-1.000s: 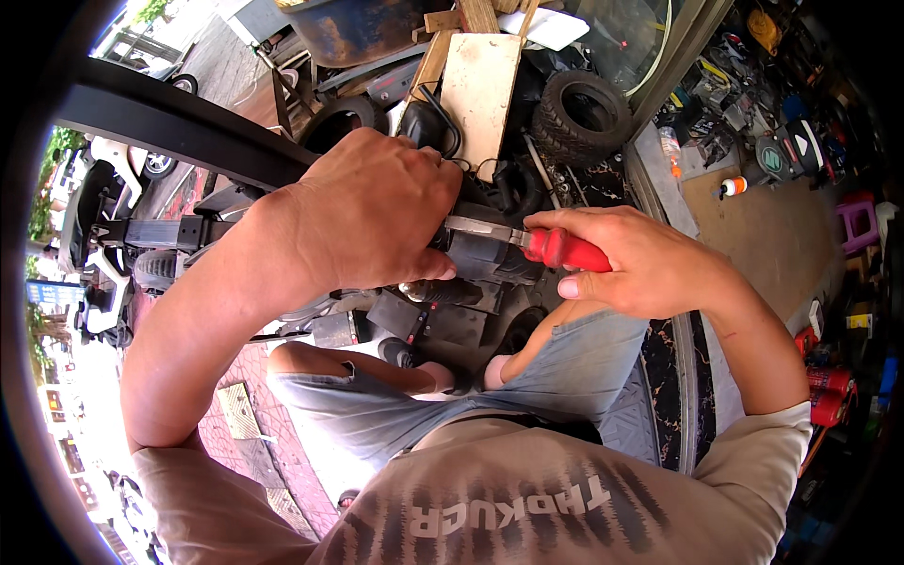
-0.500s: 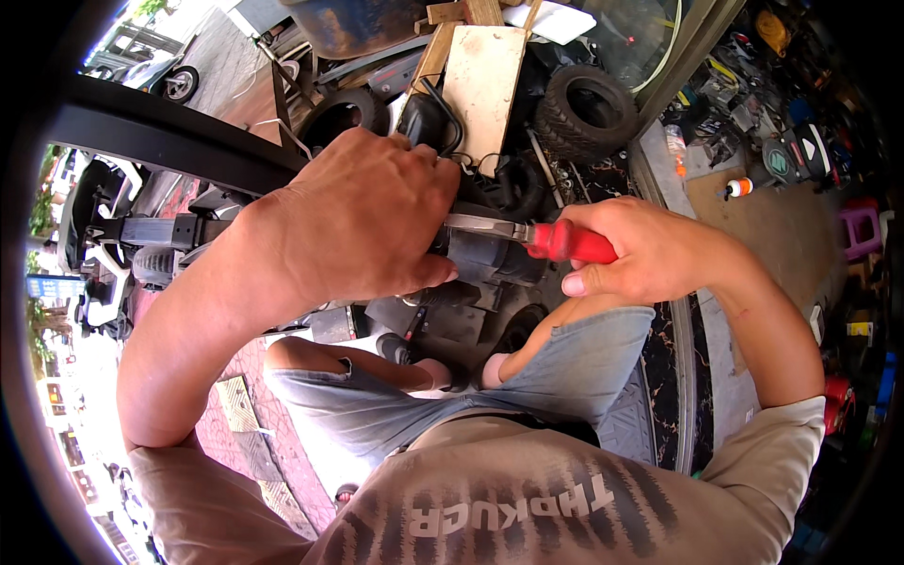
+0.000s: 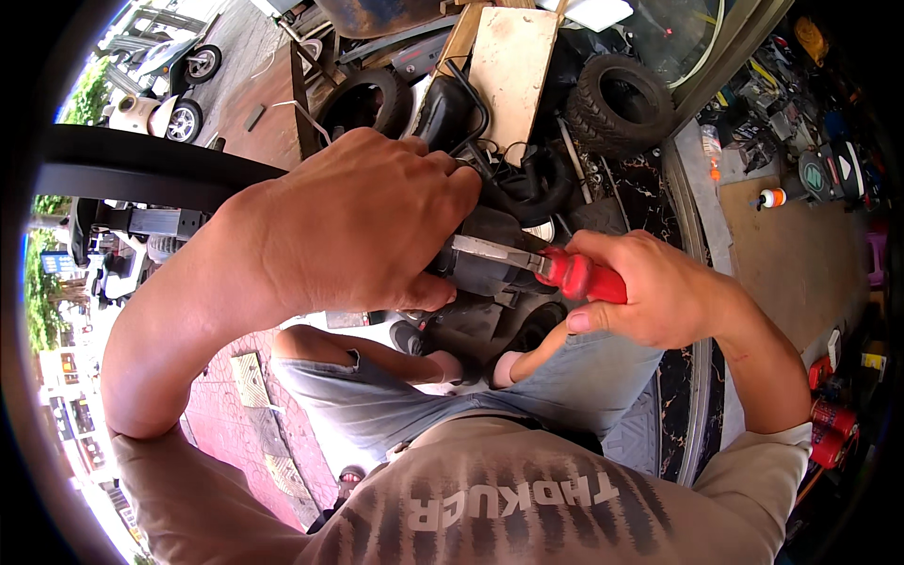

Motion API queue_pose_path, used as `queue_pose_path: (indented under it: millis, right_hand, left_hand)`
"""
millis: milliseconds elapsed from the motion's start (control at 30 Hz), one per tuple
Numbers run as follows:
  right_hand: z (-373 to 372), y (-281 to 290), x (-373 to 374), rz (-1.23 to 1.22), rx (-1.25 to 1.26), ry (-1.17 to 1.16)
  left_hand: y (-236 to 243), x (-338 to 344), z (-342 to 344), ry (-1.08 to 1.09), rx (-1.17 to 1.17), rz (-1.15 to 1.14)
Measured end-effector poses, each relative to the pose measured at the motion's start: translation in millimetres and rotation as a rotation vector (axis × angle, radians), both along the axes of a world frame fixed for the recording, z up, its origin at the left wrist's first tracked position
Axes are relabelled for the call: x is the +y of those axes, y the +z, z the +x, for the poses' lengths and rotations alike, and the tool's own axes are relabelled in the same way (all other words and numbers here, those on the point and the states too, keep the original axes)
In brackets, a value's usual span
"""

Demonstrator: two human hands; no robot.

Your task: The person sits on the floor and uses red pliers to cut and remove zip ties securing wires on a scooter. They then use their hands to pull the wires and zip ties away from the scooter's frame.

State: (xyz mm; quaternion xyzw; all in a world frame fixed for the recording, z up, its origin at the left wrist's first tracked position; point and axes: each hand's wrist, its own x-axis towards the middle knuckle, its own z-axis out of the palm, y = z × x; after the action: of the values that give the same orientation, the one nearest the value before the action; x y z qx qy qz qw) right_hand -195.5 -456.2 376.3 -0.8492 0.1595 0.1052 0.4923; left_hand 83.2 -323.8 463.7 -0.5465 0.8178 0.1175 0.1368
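Beyond the denim shorts (image 3: 377, 395), right hand (image 3: 664, 297) grips red-handled pliers (image 3: 565, 273); left hand's (image 3: 363, 231) hold hidden. A shallow bite could let the pliers slip.

- Right hand (image 3: 654, 294): brought nearer the person's lap, and now lying farther to the near side of the left hand (image 3: 358, 221) than before.
- Red-handled pliers (image 3: 543, 264): tilted more steeply, the handle end swung toward the near side; previously almost level.
- Black cylinder (image 3: 492, 224): more exposed on the far side of the pliers.
- Cream scooter (image 3: 141, 115): at far left, now visible beyond the black beam (image 3: 160, 168).
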Motion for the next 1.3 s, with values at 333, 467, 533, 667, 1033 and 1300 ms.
queue_pose_path:
  millis: [333, 467, 533, 667, 1033, 1300]
  right_hand:
    - [-2, -62, -2, 0.066, -0.253, -0.013]
    - [-3, -56, -1, 0.038, -0.273, 0.003]
    - [-5, -47, 4, 0.070, -0.268, -0.007]
    - [-5, -26, 9, 0.123, -0.260, -0.027]
    - [-3, 19, 24, 0.093, 0.012, -0.096]
    - [4, 10, 9, 0.083, 0.006, -0.007]
  left_hand:
    - [-3, 2, -3, -0.014, 0.060, -0.051]
    - [-1, 0, -5, 0.033, 0.055, -0.027]
    - [1, -1, -7, 0.051, 0.020, 0.002]
    - [5, 1, -10, 0.065, -0.058, 0.018]
    - [4, 4, -19, 0.080, -0.234, -0.069]
    - [3, 3, -18, 0.111, -0.163, -0.038]
